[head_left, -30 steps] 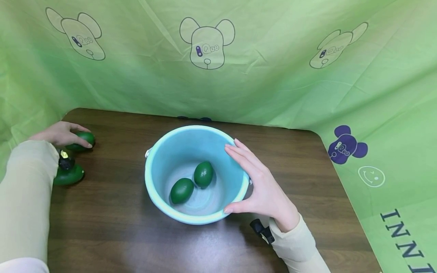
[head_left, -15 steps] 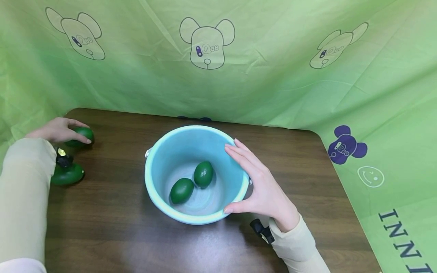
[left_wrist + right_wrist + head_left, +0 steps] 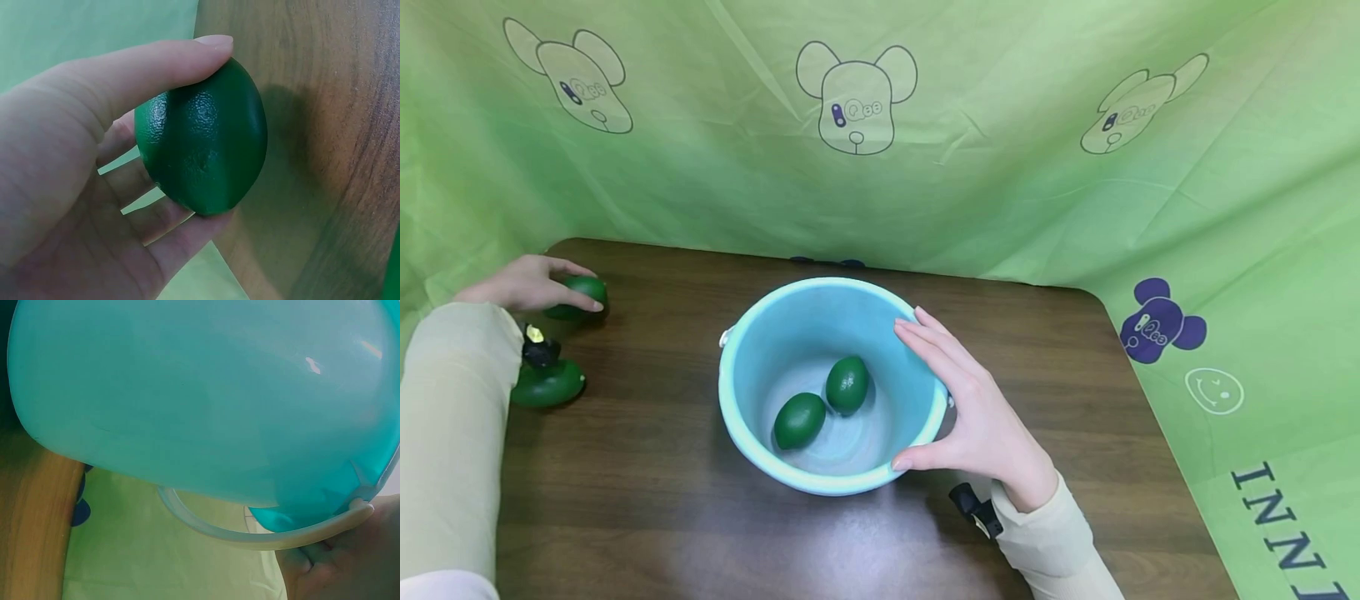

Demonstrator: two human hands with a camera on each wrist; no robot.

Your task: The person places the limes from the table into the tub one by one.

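At the table's far left, my left hand holds a green avocado between thumb and fingers. In the left wrist view the thumb lies over the top of this avocado, with fingers behind and beneath it. My right hand grips the right side of a light blue bucket, thumb and fingertips at its rim. Two avocados lie on the bucket's bottom. The right wrist view shows the bucket's outer wall, its pale handle and part of my right hand.
Another green avocado lies on the table below my left wrist, partly hidden by the sleeve and wrist camera. The brown wooden table is bordered by a green printed cloth at the back and sides.
My left hand has shifted slightly left with its avocado. The right hand and bucket stay where they were.
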